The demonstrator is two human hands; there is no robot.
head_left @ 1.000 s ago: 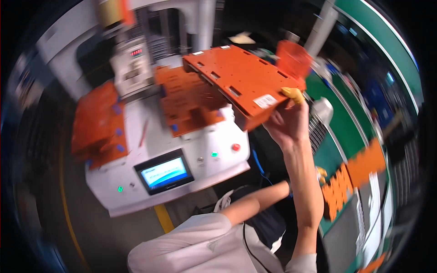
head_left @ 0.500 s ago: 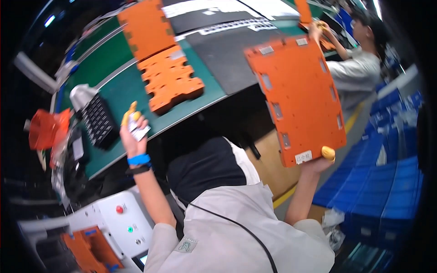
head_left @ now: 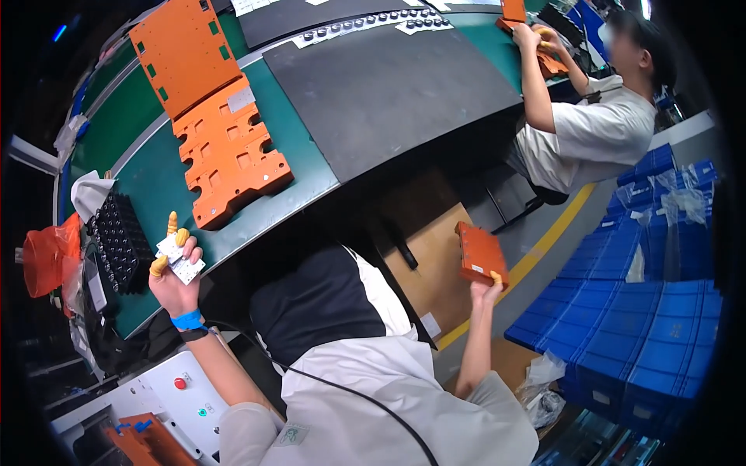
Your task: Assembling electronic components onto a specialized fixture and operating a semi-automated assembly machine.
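Currently, your left hand (head_left: 176,289) is closed on several small white plates (head_left: 187,270), pinched between thumb and fingers at the near left edge of the green workbench (head_left: 299,147); yellow finger cots (head_left: 183,236) cover some fingertips, probably to keep skin off the parts. Your right hand (head_left: 488,292) grips an orange fixture panel (head_left: 480,250) by its near edge, thumb on the visible face; the remaining fingers are largely hidden. The panel is tilted and held out right of your body, well apart from the workbench, presumably to clear its edge. An orange two-part fixture (head_left: 221,168) lies opened out on the left of the workbench, apparently leaving its pockets accessible. Left of it stands a black cup tray (head_left: 120,241), seemingly placed within left-hand reach.
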